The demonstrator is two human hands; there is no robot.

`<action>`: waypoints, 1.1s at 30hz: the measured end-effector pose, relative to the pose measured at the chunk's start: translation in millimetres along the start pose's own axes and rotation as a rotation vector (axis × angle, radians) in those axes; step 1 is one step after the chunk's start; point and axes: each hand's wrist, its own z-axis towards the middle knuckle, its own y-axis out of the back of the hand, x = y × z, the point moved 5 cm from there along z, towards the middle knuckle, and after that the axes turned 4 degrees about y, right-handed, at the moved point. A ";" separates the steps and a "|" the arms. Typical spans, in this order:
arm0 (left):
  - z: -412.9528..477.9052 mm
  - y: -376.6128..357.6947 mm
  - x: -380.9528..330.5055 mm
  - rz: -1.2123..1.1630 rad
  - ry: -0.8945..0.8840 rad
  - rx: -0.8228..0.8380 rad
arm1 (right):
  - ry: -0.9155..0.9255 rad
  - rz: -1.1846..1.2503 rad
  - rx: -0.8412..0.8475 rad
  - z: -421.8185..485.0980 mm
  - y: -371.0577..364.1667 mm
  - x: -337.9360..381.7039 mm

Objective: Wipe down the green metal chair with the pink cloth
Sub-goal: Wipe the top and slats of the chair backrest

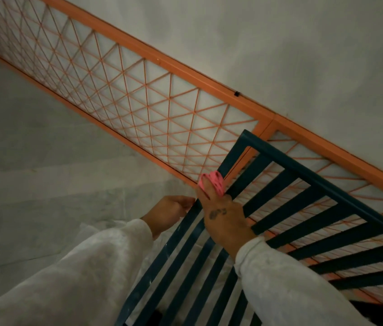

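Note:
The green metal chair (308,184) fills the lower right, its slatted back and seat tilted across the view. My right hand (225,217) presses the pink cloth (215,183) against the left upright of the backrest, the cloth bunched around my fingers. My left hand (169,212) grips the chair's left edge just below, at the bend between seat and back. White sleeves cover both arms.
An orange railing (152,55) with a diamond wire mesh runs diagonally behind the chair, against a pale wall (279,43). Pale tiled floor (32,161) lies to the left. The chair's top corner sits close to the railing.

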 end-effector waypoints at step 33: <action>-14.5 10.4 123.8 -0.166 0.107 -0.067 | -0.649 1.969 -0.369 -15.0 -27.4 -16.4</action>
